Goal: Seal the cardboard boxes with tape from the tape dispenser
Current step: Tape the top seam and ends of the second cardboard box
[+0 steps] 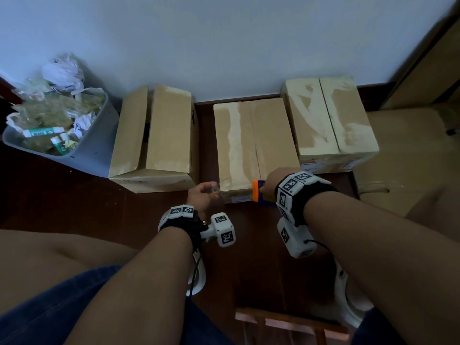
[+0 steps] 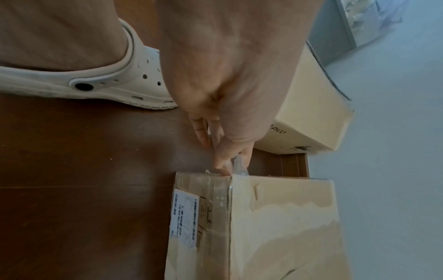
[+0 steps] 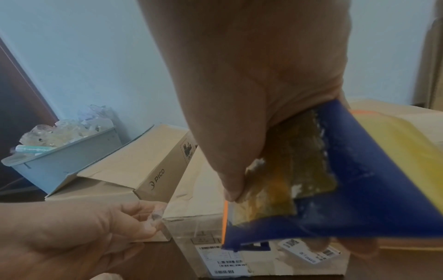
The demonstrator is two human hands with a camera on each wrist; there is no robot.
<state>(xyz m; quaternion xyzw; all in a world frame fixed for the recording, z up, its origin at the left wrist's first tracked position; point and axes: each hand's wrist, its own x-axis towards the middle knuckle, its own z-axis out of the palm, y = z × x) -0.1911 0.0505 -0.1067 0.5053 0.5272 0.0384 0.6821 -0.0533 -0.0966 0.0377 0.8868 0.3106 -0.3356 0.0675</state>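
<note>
Right hand: my right hand (image 1: 270,181) is wrapped round the tape dispenser (image 3: 354,199) — thumb on top, fingers curled underneath, a firm grip.
Tape dispenser: blue body with an orange edge, held at the near top edge of the middle box (image 1: 251,143), just ahead of my knuckles.
Left hand: my left hand (image 1: 202,196) pinches a crumpled bit of clear tape (image 3: 157,217) between thumb and fingertips (image 2: 221,167), right at the box's near left corner.
Tape: whether the piece is attached to the dispenser or already stuck on the cardboard, I can't tell — it is too clear and blurred.
Middle box: sits directly ahead of both hands, flaps down with the centre seam showing, paper labels on the face toward me.
Left box (image 1: 154,135): beyond my left hand, one flap tilted up a little, "PICO" printed on its side.
Right box (image 1: 328,120): beyond my right hand and farther out, flaps shut.
Bin (image 1: 82,145): well out past my left hand, heaped with crumpled paper and plastic.
Floor (image 2: 84,161): dark wood below both hands, a white clog (image 2: 115,83) behind my left wrist.
</note>
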